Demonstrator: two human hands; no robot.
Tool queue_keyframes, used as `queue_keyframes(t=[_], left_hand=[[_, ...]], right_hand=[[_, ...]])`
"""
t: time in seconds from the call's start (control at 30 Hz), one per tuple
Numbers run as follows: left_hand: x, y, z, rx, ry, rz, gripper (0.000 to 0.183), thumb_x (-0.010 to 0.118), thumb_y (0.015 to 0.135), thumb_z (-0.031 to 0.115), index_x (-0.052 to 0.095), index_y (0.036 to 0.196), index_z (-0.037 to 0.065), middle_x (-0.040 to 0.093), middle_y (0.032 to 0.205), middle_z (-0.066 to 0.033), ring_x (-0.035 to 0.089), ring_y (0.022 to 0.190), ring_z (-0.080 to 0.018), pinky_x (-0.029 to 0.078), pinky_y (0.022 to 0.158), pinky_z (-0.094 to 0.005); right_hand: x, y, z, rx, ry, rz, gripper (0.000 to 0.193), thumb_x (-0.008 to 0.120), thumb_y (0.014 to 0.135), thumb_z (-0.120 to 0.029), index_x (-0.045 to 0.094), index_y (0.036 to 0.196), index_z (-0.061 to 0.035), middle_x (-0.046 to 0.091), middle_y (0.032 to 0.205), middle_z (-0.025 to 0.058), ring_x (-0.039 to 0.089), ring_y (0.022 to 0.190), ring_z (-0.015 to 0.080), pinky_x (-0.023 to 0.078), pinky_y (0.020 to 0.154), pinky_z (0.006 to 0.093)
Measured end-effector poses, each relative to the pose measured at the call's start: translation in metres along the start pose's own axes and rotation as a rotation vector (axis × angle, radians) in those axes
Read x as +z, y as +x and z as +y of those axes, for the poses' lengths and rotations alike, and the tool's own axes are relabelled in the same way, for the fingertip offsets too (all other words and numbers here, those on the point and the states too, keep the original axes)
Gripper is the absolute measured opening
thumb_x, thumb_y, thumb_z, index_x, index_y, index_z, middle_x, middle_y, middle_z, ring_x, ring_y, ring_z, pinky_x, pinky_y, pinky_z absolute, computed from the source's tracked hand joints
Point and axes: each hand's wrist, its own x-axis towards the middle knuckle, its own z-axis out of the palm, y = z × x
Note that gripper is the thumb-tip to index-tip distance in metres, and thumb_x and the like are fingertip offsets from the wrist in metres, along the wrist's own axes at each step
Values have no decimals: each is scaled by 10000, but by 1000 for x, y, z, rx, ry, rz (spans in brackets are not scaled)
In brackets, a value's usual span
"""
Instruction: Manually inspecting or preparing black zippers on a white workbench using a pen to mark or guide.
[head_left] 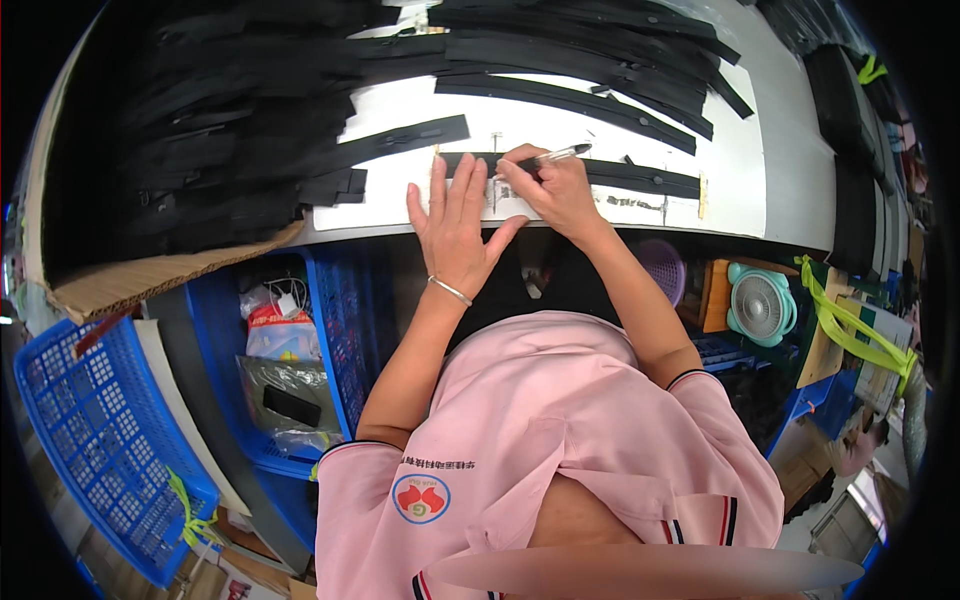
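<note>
My left hand (455, 225) lies flat with its fingers spread, the fingertips pressing on the left end of a black zipper strip (640, 178). That strip lies lengthwise along the near part of a white board (740, 170) bearing dark pen marks. My right hand (560, 195) is closed round a pen (565, 152) with a clear barrel and dark end, held slanting over the strip. The pen's tip is mostly hidden by my fingers. Beyond my hands lie several more black strips (580, 100), and a loose strip (400, 142) reaches in from the left.
A big heap of black strips (200, 130) fills a cardboard box (170, 270) at the left. Below the table edge stand a blue crate (335, 340) holding bags and a phone (291, 405), a blue basket (90, 430), a purple basket (662, 270) and a turquoise fan (762, 305).
</note>
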Motion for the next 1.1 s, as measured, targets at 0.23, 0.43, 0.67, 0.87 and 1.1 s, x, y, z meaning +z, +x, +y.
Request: queue_keyframes(t=[0.23,0.43,0.67,0.87,1.1], left_hand=[[0,0,1,-20,49,-21,799,786,831,501,543,1446,52,512,1517,-84,333,1500,-344,136,1196,-609],[1,0,0,4,54,-2,807,791,829,495,538,1449,45,509,1517,-81,338,1496,-344,129,1199,-603],[-2,4,23,-7,80,-24,877,763,854,506,443,1533,53,418,1605,-119,292,1528,-347,67,1218,-619],[28,16,66,143,-166,-125,764,723,897,476,491,1497,66,494,1536,-110,404,1443,-320,127,1199,-631],[33,16,68,143,-67,-138,661,744,899,406,561,1445,81,527,1513,-72,424,1422,-296,141,1203,-571]], right_hand=[[-44,-21,-6,244,247,186,151,637,986,-89,716,902,8,705,736,-17,556,606,32,442,539,239],[-77,-32,23,186,-28,330,181,662,967,-94,696,868,54,716,798,59,585,545,73,426,512,256],[-75,-37,28,232,-15,292,195,657,982,-116,691,918,65,736,862,41,642,619,97,467,571,252],[-71,-34,29,176,-43,331,193,685,950,-105,695,856,63,743,877,56,637,552,142,446,516,284],[-72,-35,30,138,-41,333,194,672,950,-117,704,854,49,746,853,61,646,567,148,469,533,285]])
